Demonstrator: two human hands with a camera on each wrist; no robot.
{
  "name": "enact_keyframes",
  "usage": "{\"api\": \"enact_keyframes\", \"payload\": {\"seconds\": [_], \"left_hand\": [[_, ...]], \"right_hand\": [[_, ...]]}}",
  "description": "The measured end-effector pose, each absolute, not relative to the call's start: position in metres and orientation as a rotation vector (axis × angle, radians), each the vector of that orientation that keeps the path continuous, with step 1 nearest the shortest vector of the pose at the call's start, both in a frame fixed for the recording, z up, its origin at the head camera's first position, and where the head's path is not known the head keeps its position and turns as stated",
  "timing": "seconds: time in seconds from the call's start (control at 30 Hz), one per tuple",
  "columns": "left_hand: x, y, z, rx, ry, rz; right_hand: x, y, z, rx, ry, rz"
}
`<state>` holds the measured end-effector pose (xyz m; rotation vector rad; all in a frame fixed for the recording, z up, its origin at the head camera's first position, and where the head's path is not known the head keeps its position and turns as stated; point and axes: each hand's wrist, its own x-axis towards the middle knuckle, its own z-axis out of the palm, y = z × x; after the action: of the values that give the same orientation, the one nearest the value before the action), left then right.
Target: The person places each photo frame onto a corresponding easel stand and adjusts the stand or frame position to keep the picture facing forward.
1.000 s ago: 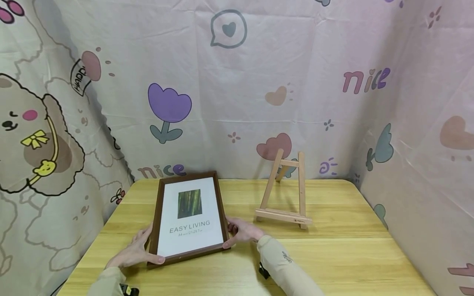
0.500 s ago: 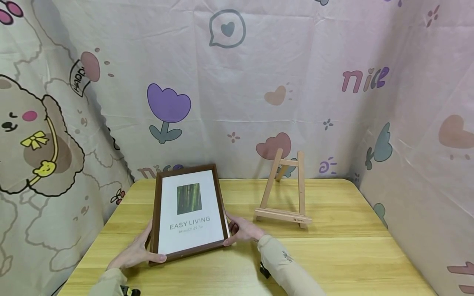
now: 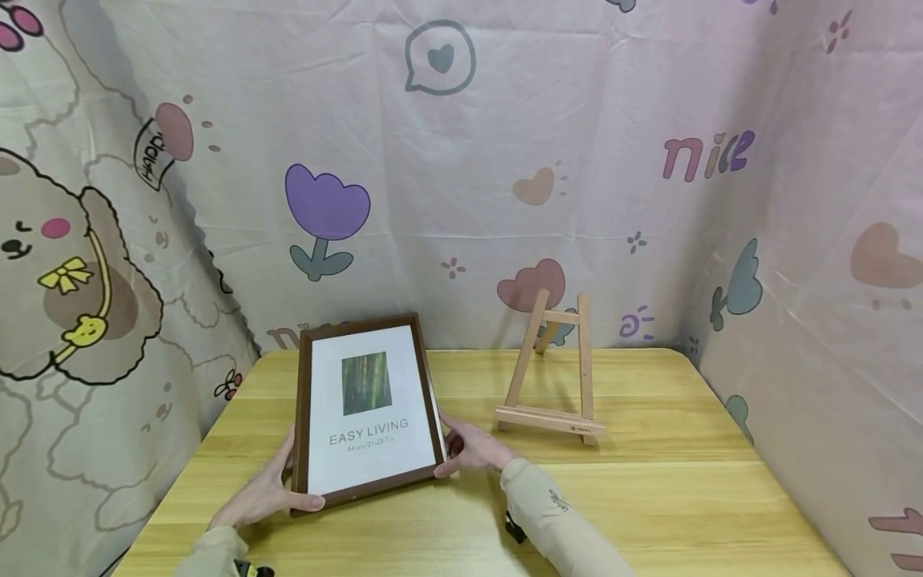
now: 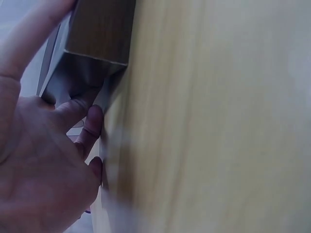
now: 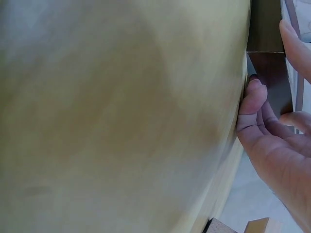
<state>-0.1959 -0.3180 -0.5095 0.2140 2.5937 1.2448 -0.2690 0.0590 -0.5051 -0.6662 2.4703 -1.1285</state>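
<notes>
A brown picture frame with a white insert, a small green bamboo picture and the words "EASY LIVING" stands tilted back at the left of the table, its far end raised. My left hand grips its near left corner, thumb on the front edge and fingers along the side. At the near right corner, my right hand holds it the same way, thumb on the front. In the left wrist view, fingers reach behind the frame's side. Curled fingers tuck under the frame in the right wrist view.
A small wooden easel stands on the table at the right of the frame, with a ledge across its front. The light wood table ends against a patterned cloth backdrop behind and at both sides.
The frame's far end has risen, so the frame tilts up more toward me. Both hands keep their hold at the near corners. The easel has stayed in place.
</notes>
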Motion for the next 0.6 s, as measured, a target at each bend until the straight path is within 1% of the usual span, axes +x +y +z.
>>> {"api": "enact_keyframes", "payload": {"seconds": [0.3,0.6], "left_hand": [[-0.196,-0.314,-0.511,0.234,2.639,1.296],[-0.199,-0.306,-0.512,0.319,2.708,1.441]], "right_hand": [[-0.27,0.059,-0.505,-0.717,2.467,-1.157],[-0.268,0.061,-0.503,-0.731,2.469,-1.234]]}}
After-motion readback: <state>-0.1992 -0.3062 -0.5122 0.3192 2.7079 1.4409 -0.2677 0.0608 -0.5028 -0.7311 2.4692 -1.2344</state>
